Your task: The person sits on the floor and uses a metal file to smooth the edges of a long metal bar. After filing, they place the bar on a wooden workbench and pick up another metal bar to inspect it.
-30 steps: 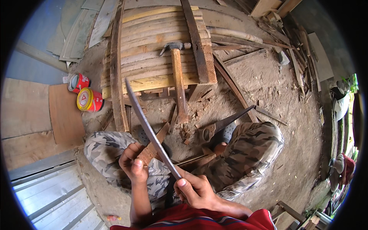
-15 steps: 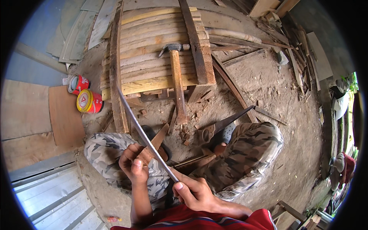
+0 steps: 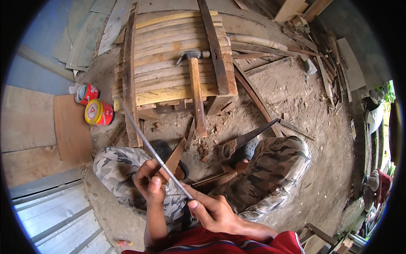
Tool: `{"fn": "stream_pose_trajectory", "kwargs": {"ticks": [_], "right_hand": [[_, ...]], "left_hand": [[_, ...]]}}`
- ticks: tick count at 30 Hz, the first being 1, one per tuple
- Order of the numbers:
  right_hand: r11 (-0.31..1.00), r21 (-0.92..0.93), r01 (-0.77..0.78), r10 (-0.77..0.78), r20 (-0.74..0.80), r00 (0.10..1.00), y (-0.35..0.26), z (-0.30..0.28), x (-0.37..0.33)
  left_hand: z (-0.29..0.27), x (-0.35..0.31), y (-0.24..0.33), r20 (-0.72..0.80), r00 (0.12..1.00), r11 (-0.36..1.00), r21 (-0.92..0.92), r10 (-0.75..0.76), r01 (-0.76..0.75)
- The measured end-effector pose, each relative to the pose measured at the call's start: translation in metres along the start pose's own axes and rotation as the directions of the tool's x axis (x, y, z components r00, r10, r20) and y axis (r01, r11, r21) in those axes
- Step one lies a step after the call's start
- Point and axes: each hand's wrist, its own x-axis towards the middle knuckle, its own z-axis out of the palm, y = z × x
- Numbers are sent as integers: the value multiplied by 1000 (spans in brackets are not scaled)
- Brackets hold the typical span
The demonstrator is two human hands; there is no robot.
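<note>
My right hand (image 3: 216,213) is closed round the near end of a long, thin grey metal strip (image 3: 153,153), which may be a blade seen edge-on; any handle is hidden in the grip. The strip slants away to the left, its far end over a dark upright board. In the fingers of my left hand (image 3: 151,183) is a narrow brown piece of wood (image 3: 176,155). It tapers away from me, and the strip passes across its near part. Whether the two touch, I cannot tell. A claw hammer (image 3: 195,86) rests head-away against the stack of wooden slats (image 3: 169,74).
A handsaw (image 3: 233,144) lies by my right foot. Two red paint cans (image 3: 99,112) stand at the left. Long dark boards (image 3: 259,99) and scrap wood (image 3: 327,74) lie at the right. Wood chips dot the dirt floor (image 3: 292,99). My camouflage-covered legs (image 3: 270,173) are folded beneath my hands.
The metal strip's far end has swung slightly left and toward me. My left hand has shifted a little to the right with the wood; my right hand has moved slightly left.
</note>
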Motion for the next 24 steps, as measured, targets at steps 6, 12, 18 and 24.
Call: {"fn": "stream_pose_trajectory", "kwargs": {"ticks": [6,12,18,24], "right_hand": [[991,-17,-135,136,60,989,4,0,6],[997,-67,-28,29,13,999,0,3,2],[1000,10,-25,25,-1,1000,6,6,-3],[1000,-2,17,-17,-11,1000,-3,5,-2]], "left_hand": [[-1,2,4,46,999,998,-57,-22,25],[2,-3,3,-21,1000,999,-49,-7,6],[-6,-3,3,10,999,999,-4,-41,41],[-2,-7,4,25,997,996,-55,-69,70]]}}
